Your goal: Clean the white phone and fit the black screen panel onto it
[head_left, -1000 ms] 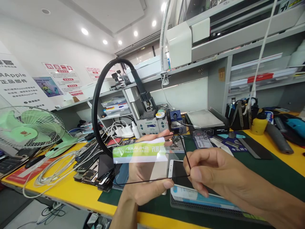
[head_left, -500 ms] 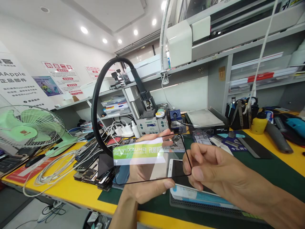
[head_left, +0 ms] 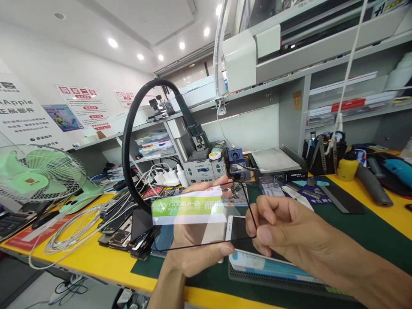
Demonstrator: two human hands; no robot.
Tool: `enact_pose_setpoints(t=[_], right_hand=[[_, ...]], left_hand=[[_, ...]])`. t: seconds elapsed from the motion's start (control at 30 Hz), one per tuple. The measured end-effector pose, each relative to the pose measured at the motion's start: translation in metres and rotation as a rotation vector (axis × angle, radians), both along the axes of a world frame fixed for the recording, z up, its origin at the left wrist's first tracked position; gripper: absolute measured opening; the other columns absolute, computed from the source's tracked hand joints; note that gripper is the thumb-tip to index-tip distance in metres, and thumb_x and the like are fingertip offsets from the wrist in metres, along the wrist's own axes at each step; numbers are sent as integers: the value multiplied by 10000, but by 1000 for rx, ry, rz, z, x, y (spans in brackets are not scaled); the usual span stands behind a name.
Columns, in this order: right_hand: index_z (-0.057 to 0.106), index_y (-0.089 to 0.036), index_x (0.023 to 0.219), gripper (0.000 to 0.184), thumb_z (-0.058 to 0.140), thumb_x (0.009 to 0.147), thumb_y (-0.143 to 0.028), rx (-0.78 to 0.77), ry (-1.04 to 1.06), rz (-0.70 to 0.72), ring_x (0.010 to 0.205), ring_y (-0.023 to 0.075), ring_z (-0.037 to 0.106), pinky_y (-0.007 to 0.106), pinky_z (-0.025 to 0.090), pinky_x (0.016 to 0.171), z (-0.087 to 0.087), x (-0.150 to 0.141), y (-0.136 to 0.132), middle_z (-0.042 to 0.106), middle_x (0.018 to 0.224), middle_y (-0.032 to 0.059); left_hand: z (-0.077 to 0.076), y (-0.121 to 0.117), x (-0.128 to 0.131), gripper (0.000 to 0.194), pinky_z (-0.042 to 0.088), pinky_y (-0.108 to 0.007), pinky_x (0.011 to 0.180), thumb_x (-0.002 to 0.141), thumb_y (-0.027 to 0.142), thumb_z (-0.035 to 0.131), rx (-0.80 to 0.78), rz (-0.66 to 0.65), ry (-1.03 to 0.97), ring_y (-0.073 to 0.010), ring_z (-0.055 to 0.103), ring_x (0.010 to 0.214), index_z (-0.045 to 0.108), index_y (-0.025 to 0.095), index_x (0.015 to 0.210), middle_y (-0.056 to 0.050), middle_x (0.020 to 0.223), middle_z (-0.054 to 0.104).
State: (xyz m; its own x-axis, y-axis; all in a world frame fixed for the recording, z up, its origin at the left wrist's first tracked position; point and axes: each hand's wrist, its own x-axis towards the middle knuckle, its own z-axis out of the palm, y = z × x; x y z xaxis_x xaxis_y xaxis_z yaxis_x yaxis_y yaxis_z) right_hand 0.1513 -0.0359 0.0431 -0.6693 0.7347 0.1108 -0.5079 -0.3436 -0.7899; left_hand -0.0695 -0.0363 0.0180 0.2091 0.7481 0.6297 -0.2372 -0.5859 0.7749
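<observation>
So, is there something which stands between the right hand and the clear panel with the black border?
No, nothing visible stands between them: the right hand pinches the clear panel near its lower right corner. The left hand supports it, mostly from behind.

**Two Bare Hands, Two Bare Forearms**

The left hand and the right hand are both seen bare. Each is joined by an uncovered wrist to an uncovered forearm; the left forearm is cut off by the lower edge of the view, the right forearm by its lower right corner. A short nail can be made out on the left thumb and on the right thumb. The right fingers are marked by creases at rounded joints. The left palm is partly obscured by a bright reflection.
</observation>
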Motion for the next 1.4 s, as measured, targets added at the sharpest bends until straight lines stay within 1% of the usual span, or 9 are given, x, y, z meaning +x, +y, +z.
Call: enact_pose_setpoints(t=[0.2,0.4,0.6,0.8,0.93,1.1,1.2,1.3,1.4], right_hand=[[540,-175,786,310,842,811,-110,-1,17,7,696,88,622,228,481,685,0,0,0,678,884,-9],[562,-174,794,294,851,806,-122,-9,16,7,702,88,619,230,482,694,0,0,-2,685,908,-6],[552,-176,785,295,837,811,-102,-9,30,14,703,92,622,227,483,691,-1,0,-1,679,890,-6],[588,-176,814,251,831,819,-109,-14,25,14,707,93,621,234,486,698,0,0,-1,675,906,-1],[598,-178,800,252,842,807,-115,-22,23,2,706,98,624,238,485,694,1,0,-2,674,895,-3],[734,-188,924,156,854,825,-193,11,-21,-14,721,98,622,240,489,701,2,-1,-2,675,886,2],[795,-203,1045,183,830,872,-254,65,-59,7,744,95,607,248,477,708,2,-1,-3,688,927,19],[827,-210,1027,168,811,902,-321,122,-97,-6,718,94,572,258,440,693,0,-1,-3,674,832,18],[836,-218,996,149,811,903,-332,158,-133,-54,725,96,561,267,422,703,-3,0,-4,658,814,12]], left_hand=[[-1,0,0,929,437,-645,1191,718,393,912,-8,27,-7,-404,355,1544,415,362,1502,-87,1578,509],[-4,1,-1,928,478,-647,1150,708,337,908,26,20,-30,-412,386,1526,423,373,1498,-92,1557,528],[-2,1,0,896,492,-652,1131,717,433,893,33,84,16,-430,416,1502,446,353,1490,-100,1542,546],[5,1,6,770,529,-613,1102,782,391,868,100,-15,17,-386,567,1389,473,422,1443,-50,1585,513],[7,2,7,756,521,-594,1119,802,358,856,111,-50,9,-369,570,1384,478,414,1454,-56,1584,510],[7,2,4,760,518,-612,1118,778,390,871,122,2,29,-381,569,1379,492,408,1437,-64,1570,522],[7,2,2,763,543,-594,1091,769,381,878,118,16,32,-383,560,1388,496,402,1429,-70,1556,532],[7,3,1,779,558,-598,1067,758,386,880,83,24,36,-389,588,1354,485,380,1430,-92,1561,523],[7,4,2,781,501,-627,1132,743,402,887,63,10,30,-396,550,1398,478,353,1407,-104,1576,505]])
